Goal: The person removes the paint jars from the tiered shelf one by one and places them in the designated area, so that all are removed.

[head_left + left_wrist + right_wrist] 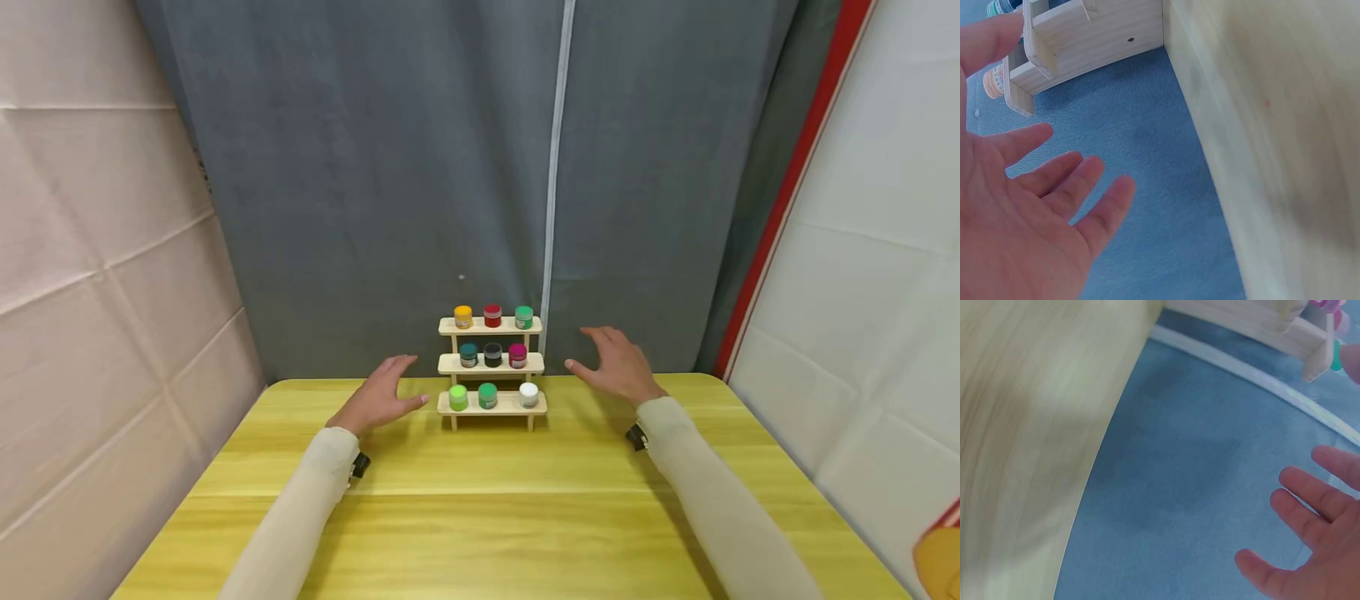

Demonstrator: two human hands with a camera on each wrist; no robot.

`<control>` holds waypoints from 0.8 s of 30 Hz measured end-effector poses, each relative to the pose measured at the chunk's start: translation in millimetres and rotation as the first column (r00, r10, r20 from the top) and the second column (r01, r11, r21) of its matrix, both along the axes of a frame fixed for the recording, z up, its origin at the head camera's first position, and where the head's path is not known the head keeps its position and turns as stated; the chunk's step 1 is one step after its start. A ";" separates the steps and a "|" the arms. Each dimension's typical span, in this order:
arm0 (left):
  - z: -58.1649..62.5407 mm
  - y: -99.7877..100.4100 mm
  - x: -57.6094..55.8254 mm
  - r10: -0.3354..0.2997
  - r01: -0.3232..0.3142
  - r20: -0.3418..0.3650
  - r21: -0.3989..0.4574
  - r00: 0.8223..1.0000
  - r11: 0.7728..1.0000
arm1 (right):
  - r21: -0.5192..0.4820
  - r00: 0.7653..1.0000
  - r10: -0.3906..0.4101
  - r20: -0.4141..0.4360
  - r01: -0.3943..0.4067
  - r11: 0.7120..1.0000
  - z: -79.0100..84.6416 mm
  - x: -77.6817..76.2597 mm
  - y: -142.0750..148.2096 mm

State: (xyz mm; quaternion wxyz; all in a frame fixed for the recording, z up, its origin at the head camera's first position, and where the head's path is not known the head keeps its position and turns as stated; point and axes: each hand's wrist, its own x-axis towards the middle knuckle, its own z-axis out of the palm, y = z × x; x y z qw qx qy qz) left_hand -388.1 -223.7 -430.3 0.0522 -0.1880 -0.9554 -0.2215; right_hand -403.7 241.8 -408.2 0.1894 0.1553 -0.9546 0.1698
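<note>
A three-step wooden rack (472,364) stands at the table's far edge with small paint jars on every step. Yellow (463,317), red (492,316) and green (523,317) jars line the top. On the middle step are teal (468,356), black (492,356) and magenta (517,356) jars. The bottom step carries a lime jar (458,398), a green jar (487,397) and a white jar (528,395). To the rack's left, my left hand (377,398) hovers with fingers spread, holding nothing. My right hand (619,367) is likewise spread and bare on the right side, apart from the rack.
The yellow wood-grain table (480,517) reaches back to a grey-blue curtain (375,183) directly behind the rack. Pale cloth walls (97,275) flank the table, the right one edged by a red strip (798,192).
</note>
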 end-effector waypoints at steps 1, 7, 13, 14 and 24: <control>-1.3 -0.1 0.5 -0.009 0.009 0.003 0.020 1.000 1.000 | -0.026 1.000 0.001 0.008 -0.001 1.000 0.5 0.6 -2.0; -9.3 1.1 0.9 -0.021 0.018 0.025 0.107 0.999 0.994 | -0.137 0.999 0.035 0.021 -0.032 0.990 6.5 -0.1 -11.4; -14.5 5.2 0.6 -0.025 0.020 0.036 0.135 0.999 0.991 | -0.247 0.997 0.082 -0.007 -0.082 0.966 9.2 -3.5 -20.5; -15.0 6.2 0.7 -0.029 0.024 0.037 0.136 0.999 0.990 | -0.266 0.996 0.087 -0.009 -0.086 0.960 9.0 -4.9 -21.9; -18.0 17.1 1.7 -0.076 0.047 0.096 0.277 0.992 0.960 | -0.386 0.992 0.122 -0.024 -0.122 0.914 15.2 -19.5 -39.9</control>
